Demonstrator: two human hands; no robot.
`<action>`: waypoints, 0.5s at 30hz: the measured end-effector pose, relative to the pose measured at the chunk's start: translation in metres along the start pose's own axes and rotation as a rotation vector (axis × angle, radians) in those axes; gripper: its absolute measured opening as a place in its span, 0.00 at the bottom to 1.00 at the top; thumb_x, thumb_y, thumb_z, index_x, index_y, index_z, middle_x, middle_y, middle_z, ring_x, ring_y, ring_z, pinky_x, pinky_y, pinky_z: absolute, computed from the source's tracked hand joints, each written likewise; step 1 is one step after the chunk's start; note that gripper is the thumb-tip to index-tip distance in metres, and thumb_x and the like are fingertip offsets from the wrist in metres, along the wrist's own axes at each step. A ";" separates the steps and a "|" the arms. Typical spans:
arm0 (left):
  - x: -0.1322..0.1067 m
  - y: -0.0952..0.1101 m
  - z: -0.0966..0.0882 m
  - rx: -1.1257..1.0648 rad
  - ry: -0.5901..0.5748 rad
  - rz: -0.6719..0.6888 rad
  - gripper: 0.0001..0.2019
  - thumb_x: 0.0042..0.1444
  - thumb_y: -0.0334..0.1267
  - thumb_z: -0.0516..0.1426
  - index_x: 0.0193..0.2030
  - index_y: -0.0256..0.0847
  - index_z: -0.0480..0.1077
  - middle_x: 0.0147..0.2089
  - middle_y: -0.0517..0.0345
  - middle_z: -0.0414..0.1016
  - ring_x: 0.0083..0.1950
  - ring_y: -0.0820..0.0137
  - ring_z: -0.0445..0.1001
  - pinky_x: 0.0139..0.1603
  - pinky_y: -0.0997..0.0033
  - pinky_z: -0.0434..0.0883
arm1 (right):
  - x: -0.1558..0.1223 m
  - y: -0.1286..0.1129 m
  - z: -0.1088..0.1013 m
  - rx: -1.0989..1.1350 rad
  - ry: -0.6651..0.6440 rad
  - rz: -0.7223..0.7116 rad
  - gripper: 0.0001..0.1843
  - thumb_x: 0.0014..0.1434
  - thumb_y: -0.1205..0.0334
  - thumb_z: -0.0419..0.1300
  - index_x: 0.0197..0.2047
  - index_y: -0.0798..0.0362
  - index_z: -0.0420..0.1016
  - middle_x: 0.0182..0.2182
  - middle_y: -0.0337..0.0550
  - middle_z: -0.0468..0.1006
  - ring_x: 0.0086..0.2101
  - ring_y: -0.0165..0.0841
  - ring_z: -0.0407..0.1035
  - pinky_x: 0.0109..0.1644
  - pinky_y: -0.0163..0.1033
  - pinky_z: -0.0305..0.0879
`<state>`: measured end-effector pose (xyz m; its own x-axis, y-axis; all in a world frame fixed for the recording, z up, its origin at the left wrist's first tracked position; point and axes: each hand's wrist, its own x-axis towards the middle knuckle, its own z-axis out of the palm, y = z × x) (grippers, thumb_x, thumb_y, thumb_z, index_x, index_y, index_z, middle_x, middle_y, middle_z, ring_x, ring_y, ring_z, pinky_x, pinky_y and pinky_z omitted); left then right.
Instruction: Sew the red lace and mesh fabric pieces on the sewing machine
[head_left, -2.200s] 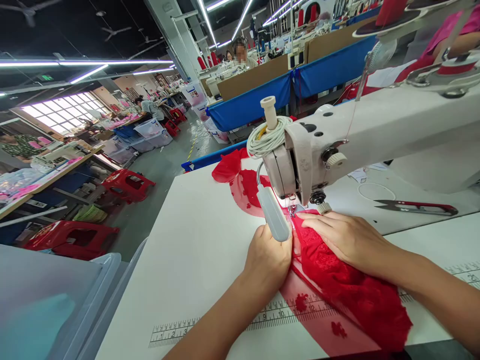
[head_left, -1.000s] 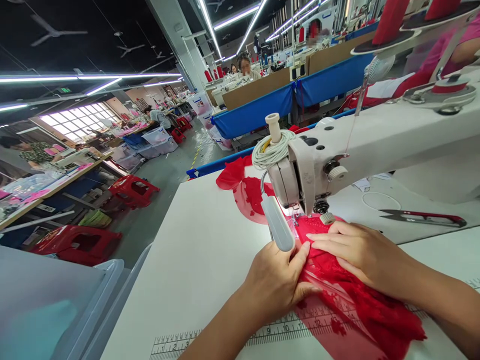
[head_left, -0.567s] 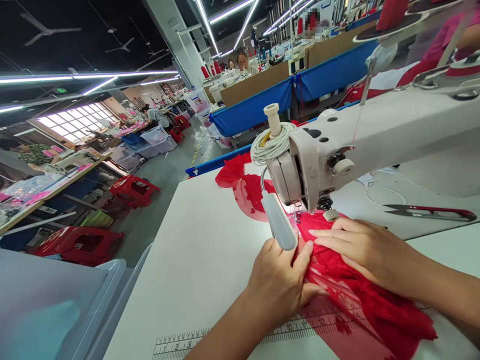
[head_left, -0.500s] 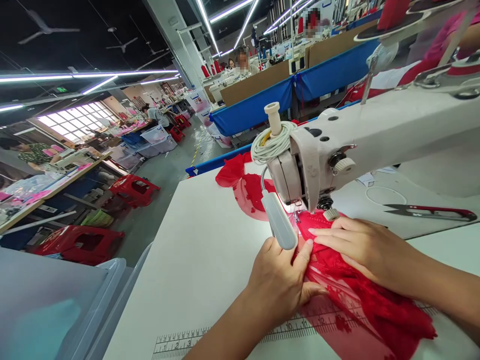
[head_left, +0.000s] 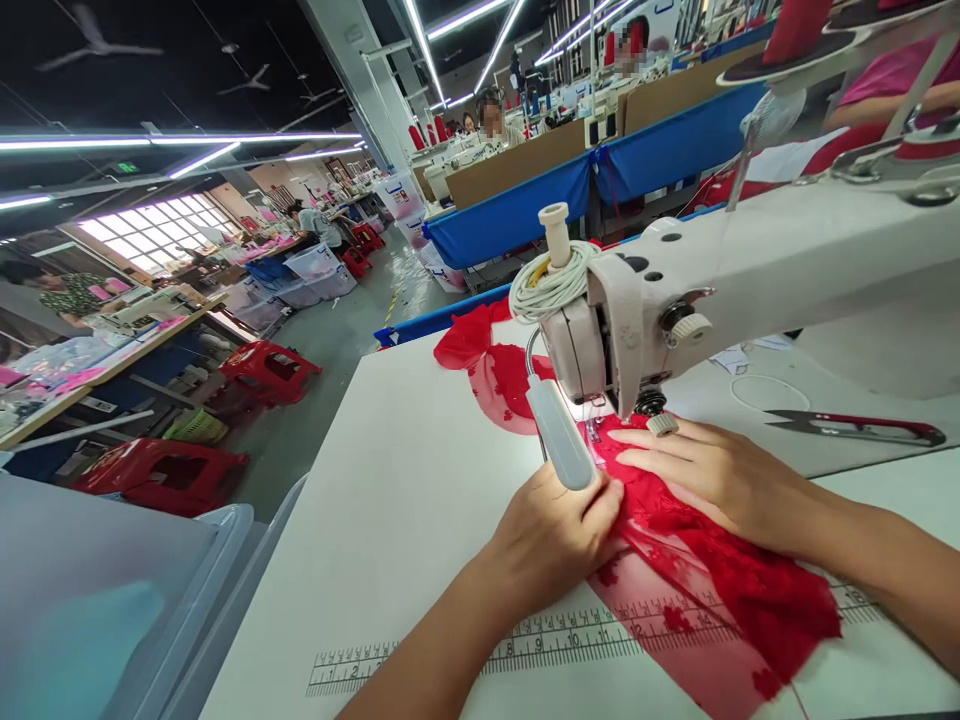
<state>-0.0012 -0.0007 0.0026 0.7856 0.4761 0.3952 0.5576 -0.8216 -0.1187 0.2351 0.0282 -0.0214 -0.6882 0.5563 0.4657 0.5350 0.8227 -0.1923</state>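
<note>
Red sheer lace fabric (head_left: 720,580) runs from under the needle of a white sewing machine (head_left: 787,250) down toward me across the table. My left hand (head_left: 559,525) is closed on the fabric's left edge, thumb and fingers pinching it just below the presser foot (head_left: 595,430). On the lace to the right of the needle lies my right hand (head_left: 712,470), flat with fingers stretched out. A grey lamp (head_left: 562,435) on a bent stem hangs over my left fingers and partly hides them. Another part of the red lace (head_left: 499,375) lies behind the needle.
Thread snips (head_left: 855,428) lie right of my right hand, near a thin white loop (head_left: 772,392). A printed ruler (head_left: 555,640) crosses the white table (head_left: 360,520). Plastic bins (head_left: 217,560) stand at the left edge. Red stools (head_left: 161,475) and other workers are beyond.
The near end of the lace has shifted left and slightly up toward the needle. My left thumb has drawn in against the fingers, and my right hand has slid slightly forward with its fingers spread.
</note>
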 end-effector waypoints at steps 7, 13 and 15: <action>0.005 -0.003 0.003 0.043 0.067 0.006 0.18 0.59 0.19 0.44 0.23 0.38 0.64 0.24 0.61 0.60 0.25 0.73 0.55 0.26 0.71 0.52 | -0.006 -0.001 0.004 0.007 0.036 -0.106 0.20 0.64 0.75 0.45 0.49 0.50 0.75 0.47 0.44 0.80 0.42 0.36 0.70 0.44 0.45 0.66; 0.004 -0.006 0.006 -0.064 0.072 -0.031 0.17 0.62 0.21 0.42 0.29 0.39 0.66 0.27 0.59 0.64 0.28 0.72 0.59 0.29 0.70 0.59 | -0.003 -0.006 0.003 0.104 -0.047 -0.019 0.21 0.64 0.71 0.47 0.54 0.50 0.73 0.50 0.47 0.78 0.44 0.38 0.70 0.43 0.46 0.69; 0.003 -0.007 0.006 -0.091 0.033 -0.042 0.17 0.64 0.23 0.43 0.31 0.39 0.68 0.29 0.58 0.66 0.30 0.71 0.62 0.32 0.70 0.62 | -0.003 -0.006 0.000 0.158 -0.123 -0.036 0.21 0.64 0.70 0.47 0.54 0.49 0.73 0.51 0.45 0.79 0.44 0.38 0.70 0.45 0.47 0.68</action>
<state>-0.0012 0.0087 -0.0010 0.7521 0.5014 0.4278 0.5621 -0.8269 -0.0190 0.2340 0.0220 -0.0214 -0.7652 0.5286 0.3675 0.4324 0.8449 -0.3150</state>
